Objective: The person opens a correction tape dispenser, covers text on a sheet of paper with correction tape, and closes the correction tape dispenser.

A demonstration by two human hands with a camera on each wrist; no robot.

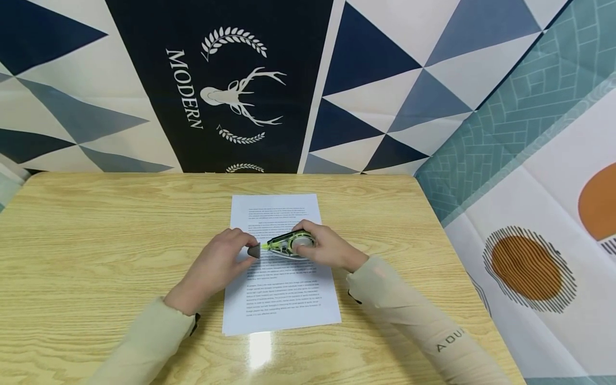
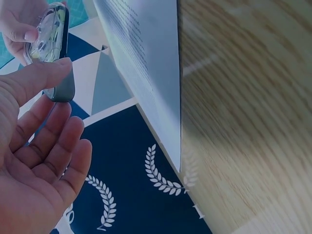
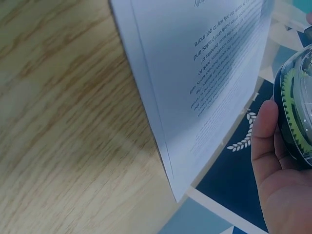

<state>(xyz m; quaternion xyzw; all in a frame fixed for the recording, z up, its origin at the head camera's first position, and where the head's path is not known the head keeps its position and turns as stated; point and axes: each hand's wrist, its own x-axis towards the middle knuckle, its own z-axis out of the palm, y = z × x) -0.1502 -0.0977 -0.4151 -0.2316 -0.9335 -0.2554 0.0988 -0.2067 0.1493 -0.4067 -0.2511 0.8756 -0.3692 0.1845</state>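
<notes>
A clear-bodied correction tape (image 1: 284, 247) with green parts inside lies in my right hand (image 1: 323, 247), gripped between thumb and fingers. Its yellow-green tip points left. At that tip my left hand (image 1: 223, 262) pinches a small dark grey cap (image 1: 254, 251) between thumb and fingers. In the left wrist view the cap (image 2: 66, 87) is under the thumb, and the other fingers are loosely bent below it. The right wrist view shows the green gear wheel of the correction tape (image 3: 292, 109) close up. Both hands are over the printed paper (image 1: 274, 201).
The paper lies on a wood-grain table (image 1: 120, 240), with a second sheet edge showing beneath it. Behind stands a patterned wall covering (image 1: 375, 59) with triangles and a deer head. Another patterned cloth (image 1: 544, 203) hangs at the right.
</notes>
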